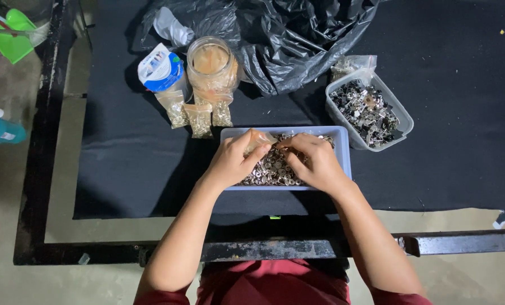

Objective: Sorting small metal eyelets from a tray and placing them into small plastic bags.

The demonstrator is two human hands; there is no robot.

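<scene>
Over the blue tray [342,148], both hands [275,158] crowd inside its rim.

overall: dim, flat indoor light, strongest near frame centre
falloff: darker toward right side and corners
black cloth [444,147]: nearly featureless, swallows detail
glare: sheen on black plastic bag [297,39]; glints on metal pieces in blue tray [342,148] and clear tub [396,110]
shadows: soft, under forearms onto cloth, beside jar [211,65]
focus: centre fairly sharp; small parts smeared, slight softness at fingers
edges: mild wide-angle stretch, green scoop [12,36] soft
</scene>
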